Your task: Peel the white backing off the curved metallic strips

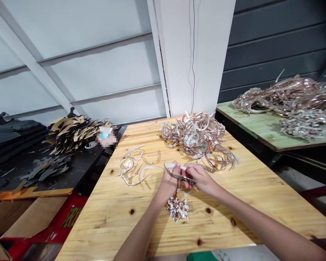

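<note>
Your left hand (167, 183) pinches a white-backed foil strip (171, 166), your right hand (201, 178) grips metal scissors (185, 177) across it, above snipped scraps (177, 209) on the pine table (103, 221), with a small strip pile (133, 166) and a large strip pile (197, 136) beyond.

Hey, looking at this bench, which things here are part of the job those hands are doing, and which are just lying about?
Part of the job:
left hand and right hand
shiny strip
curled snippets
pale strips
rose-gold strip pile

Just lying about:
strip heap on the green table
tan and black cut scraps
folded dark cloth
</note>
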`<state>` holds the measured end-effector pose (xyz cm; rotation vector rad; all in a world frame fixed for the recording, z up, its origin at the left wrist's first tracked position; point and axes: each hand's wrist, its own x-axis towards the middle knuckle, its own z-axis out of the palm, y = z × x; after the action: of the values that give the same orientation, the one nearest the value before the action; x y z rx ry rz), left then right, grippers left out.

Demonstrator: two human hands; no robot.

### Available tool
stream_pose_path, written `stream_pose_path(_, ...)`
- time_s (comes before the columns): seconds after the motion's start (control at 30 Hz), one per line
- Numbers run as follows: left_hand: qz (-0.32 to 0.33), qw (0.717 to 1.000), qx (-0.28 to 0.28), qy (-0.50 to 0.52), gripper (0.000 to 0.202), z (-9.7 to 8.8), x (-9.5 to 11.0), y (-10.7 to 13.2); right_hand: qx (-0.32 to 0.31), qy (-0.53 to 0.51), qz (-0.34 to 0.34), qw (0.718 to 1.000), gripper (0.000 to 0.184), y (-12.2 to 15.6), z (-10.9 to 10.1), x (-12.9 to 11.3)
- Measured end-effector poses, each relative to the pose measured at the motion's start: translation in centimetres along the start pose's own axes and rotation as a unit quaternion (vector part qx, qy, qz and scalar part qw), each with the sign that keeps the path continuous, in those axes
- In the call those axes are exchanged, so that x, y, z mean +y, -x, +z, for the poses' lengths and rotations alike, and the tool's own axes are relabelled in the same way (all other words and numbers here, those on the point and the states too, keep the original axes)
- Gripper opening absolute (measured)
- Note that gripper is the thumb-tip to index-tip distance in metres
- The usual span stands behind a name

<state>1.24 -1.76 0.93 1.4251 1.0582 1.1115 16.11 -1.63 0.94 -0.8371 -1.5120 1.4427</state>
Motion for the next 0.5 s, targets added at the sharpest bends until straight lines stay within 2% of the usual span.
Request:
stream_pose_path(0.13, 0.026, 1.0, -0.007, -0.008, 0.055, -0.4, -0.5, -0.3, 0.016, -0.016, -0.002, 1.0, 0.033, -0.1, -0.1, 0.3)
stream_pose_path(0.37, 0.064, 0.996, 0.007, -0.057, 0.048, -0.7, -1.3, -0.4, 0.035, 0.076, -0.064, 0.994, 0.044, -0.4, -0.4, 0.8)
stream_pose_path(0.5, 0.088, 0.99, 0.001, -0.111, 0.044, -0.9, -1.3, -0.2, 0.037, 0.085, -0.048, 0.994, 0.044, -0.4, -0.3, 1.5)
